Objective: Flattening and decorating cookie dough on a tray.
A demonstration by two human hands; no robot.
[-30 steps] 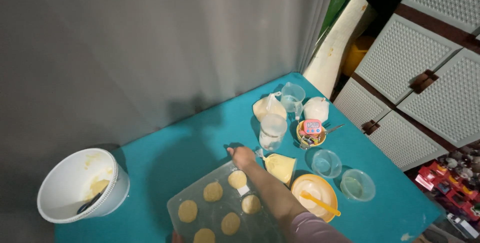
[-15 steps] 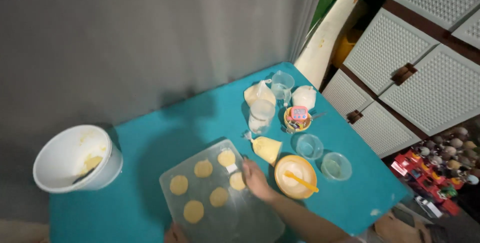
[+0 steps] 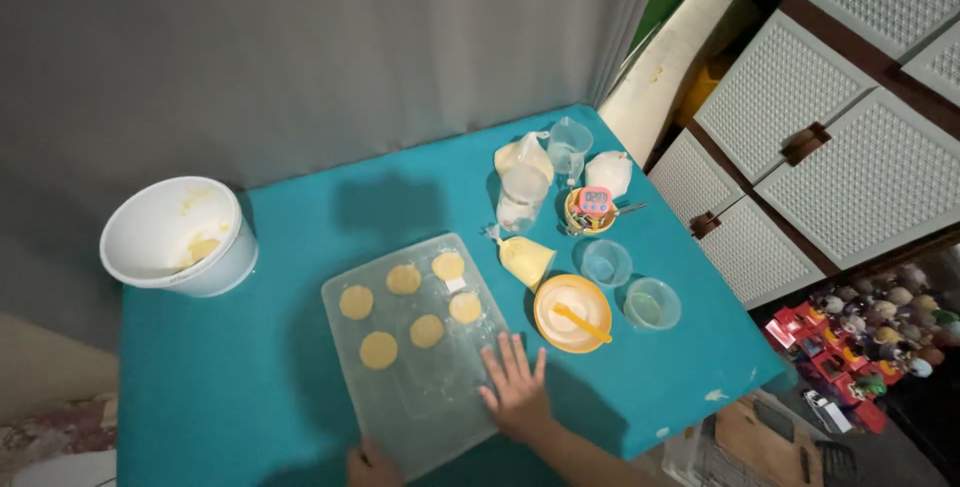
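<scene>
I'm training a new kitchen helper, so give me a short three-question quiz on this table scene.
1. How many dough discs lie on the tray?
2. True or false: the right hand lies flat on the tray's edge.
3. What lies in the orange bowl: A) a spoon, B) a whisk, C) a knife?

Key: 1. Six. 2. True; the left hand is at the tray's near corner. 3. A, a yellow spoon.
</scene>
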